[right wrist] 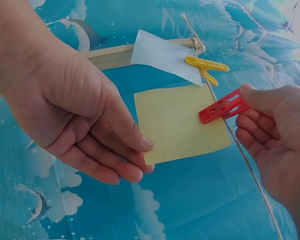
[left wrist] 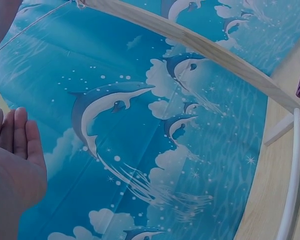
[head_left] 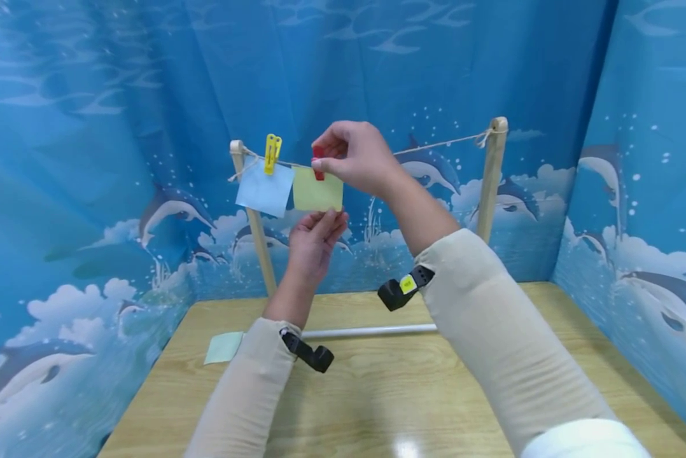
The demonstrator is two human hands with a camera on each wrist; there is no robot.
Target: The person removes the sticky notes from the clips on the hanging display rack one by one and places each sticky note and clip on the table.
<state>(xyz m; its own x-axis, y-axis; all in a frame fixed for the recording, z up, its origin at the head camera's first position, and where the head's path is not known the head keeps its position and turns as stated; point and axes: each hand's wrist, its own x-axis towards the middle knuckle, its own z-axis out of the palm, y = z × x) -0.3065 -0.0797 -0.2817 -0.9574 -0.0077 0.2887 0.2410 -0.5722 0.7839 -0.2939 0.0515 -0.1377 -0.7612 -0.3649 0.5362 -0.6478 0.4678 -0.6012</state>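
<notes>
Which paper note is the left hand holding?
The yellow note, at the red clip; the blue note hangs from the yellow clip, the pale green note lies on the table.

The head view's centre shows a pale-yellow square paper note and a red plastic clothespin; left of centre, a light-blue square paper note and a yellow plastic clothespin; lower left, a pale-green paper note. The tan tabletop is wood-grained; the blue curtain bears grey-and-white dolphins.

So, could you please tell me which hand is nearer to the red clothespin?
Right: the right hand pinches the red clothespin. The left hand is below it, holding the yellow note by its lower edge.
</notes>
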